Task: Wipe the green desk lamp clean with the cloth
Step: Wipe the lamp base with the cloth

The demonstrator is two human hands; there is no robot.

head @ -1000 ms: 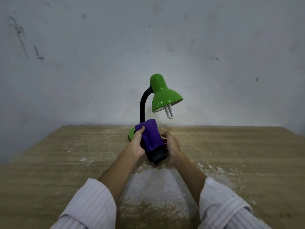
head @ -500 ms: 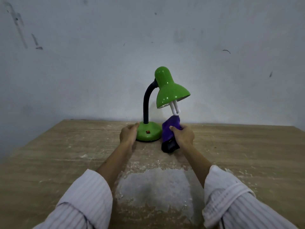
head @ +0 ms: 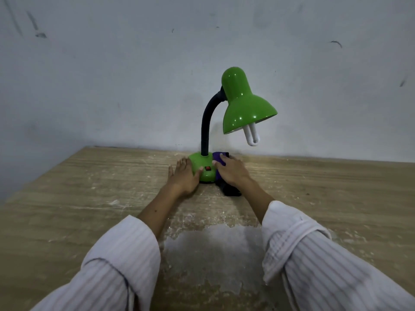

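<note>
The green desk lamp (head: 242, 102) stands at the back of the wooden table (head: 89, 198), with a black bendy neck, a white bulb hanging out of its shade and a round green base (head: 203, 163) bearing a red switch. My left hand (head: 183, 177) lies against the base's left side, thumb on its front. My right hand (head: 231, 170) presses the purple and black cloth (head: 219, 159) against the base's right side. A dark end of the cloth trails on the table under my wrist.
A pale wall (head: 112, 75) rises right behind the lamp. The tabletop is worn, with a large patch of bare grey (head: 213, 250) in front of me between my sleeves. Its left edge runs diagonally toward the back.
My right hand has brought the cloth down from beside the bulb onto the right side of the base. My left hand stays at the base's left side. The camera has moved closer.
</note>
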